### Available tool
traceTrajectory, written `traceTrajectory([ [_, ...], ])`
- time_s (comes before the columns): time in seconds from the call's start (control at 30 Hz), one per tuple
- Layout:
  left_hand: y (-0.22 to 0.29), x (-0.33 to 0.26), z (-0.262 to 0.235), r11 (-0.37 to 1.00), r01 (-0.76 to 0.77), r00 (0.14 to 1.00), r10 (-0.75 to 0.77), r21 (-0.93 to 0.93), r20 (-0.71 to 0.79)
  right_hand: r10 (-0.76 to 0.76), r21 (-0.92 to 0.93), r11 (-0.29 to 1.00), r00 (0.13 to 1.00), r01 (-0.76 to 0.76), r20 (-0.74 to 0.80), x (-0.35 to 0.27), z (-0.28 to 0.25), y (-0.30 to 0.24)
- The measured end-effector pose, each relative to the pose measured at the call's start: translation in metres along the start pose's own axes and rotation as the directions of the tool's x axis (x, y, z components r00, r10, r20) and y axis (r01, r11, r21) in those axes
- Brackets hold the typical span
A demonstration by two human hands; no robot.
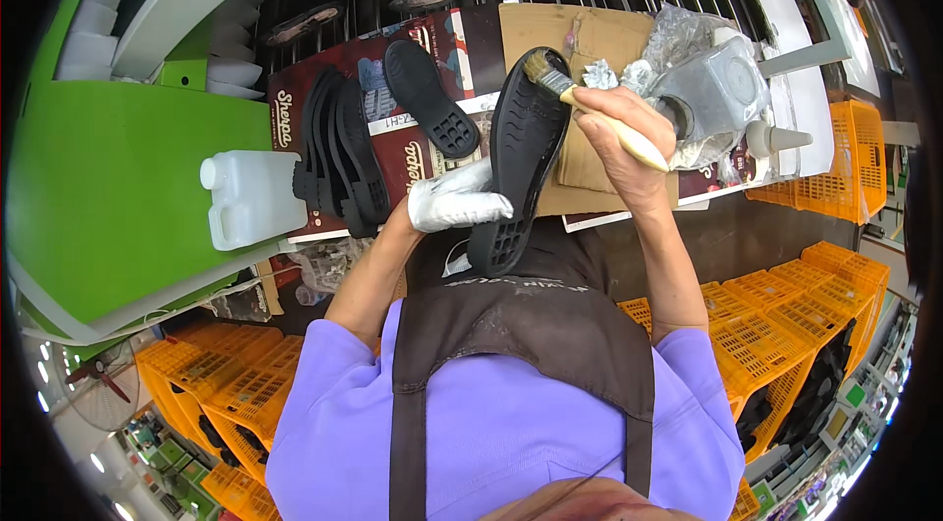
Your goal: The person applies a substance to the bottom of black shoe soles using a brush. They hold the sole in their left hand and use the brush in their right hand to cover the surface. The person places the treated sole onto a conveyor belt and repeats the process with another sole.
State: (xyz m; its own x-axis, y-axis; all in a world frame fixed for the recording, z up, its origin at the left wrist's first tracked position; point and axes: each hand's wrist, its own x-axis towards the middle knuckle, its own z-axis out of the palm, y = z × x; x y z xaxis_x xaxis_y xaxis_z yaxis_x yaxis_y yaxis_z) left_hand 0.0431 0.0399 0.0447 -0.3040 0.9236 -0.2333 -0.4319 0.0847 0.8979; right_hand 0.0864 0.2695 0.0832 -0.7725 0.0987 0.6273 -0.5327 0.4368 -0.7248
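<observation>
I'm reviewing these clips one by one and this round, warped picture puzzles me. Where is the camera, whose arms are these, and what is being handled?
No machine here: a person wears a fisheye camera on the head, looking down, so edges bend. The arms are the person's own. The left hand, in a white glove, holds a black sole. The right hand holds a brush, bristles at the sole's upper end. On the bench lie more soles, a white jug, cardboard and a grey can. Orange crates stand below.

A shoe-factory workbench.
I see black rubber shoe soles point(339, 153) stacked near the bench's left edge, stacked orange plastic crates point(776, 325) beneath.
</observation>
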Motion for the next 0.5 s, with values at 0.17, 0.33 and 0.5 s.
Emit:
traceTrajectory([
  [0.17,-0.009,-0.004,0.005,0.985,-0.058,0.991,0.037,-0.165,-0.129,0.025,0.027,0.999,0.999,-0.026,0.033,-0.003,-0.001,-0.002],
  [0.33,-0.018,-0.006,-0.001,0.892,-0.078,0.997,0.059,-0.445,-0.057,0.052,0.052,0.997,0.996,-0.056,0.071,-0.008,-0.001,-0.006],
  [0.5,-0.011,-0.009,0.000,0.829,-0.134,0.991,0.109,-0.544,-0.077,0.079,0.116,0.989,0.991,-0.091,0.104,-0.011,0.000,-0.010],
])
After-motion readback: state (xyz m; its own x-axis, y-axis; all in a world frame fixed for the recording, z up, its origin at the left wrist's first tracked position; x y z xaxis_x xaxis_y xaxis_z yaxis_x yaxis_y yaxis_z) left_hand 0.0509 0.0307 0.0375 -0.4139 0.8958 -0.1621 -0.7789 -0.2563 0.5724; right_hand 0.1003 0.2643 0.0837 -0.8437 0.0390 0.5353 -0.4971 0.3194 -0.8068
